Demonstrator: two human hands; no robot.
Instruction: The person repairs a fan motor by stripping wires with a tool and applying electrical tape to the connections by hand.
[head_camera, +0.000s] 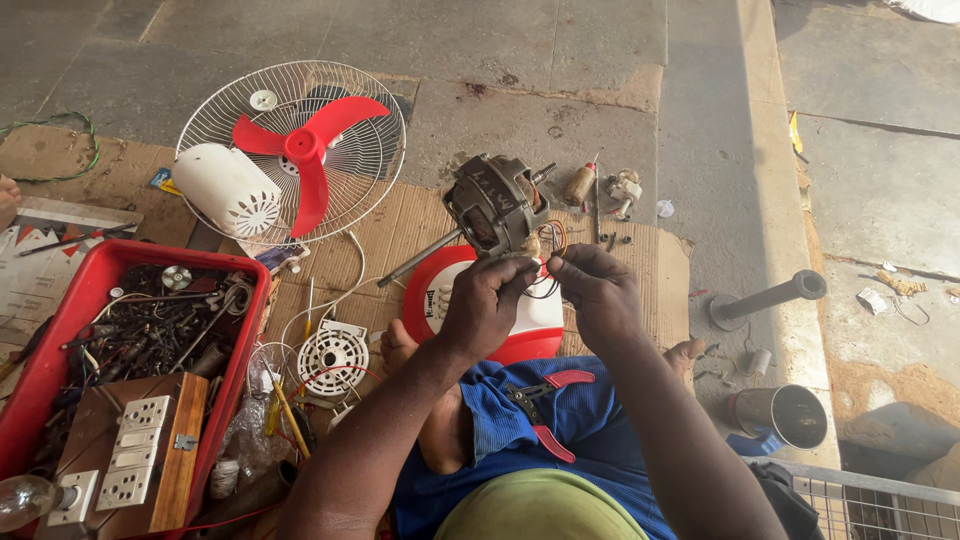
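Both hands meet at chest height over my lap: my left hand (487, 300) is clamped around the underside of the dark grey metal fan motor with its long steel shaft (495, 205), propping it upright so the winding side faces me, while my right hand (598, 290) pinches the thin coloured lead wires (552, 240) hanging off it, fingers drawn together on the strands. Below the motor sits the red and white round fan base (520, 320) on flattened brown cardboard (640, 250). A pair of red-handled pliers (545, 410) rests on my blue-clad thigh, close for reach. Off left lie the white wire guard with red three-blade propeller (300, 150) and a red plastic tray of spare parts (40, 370).
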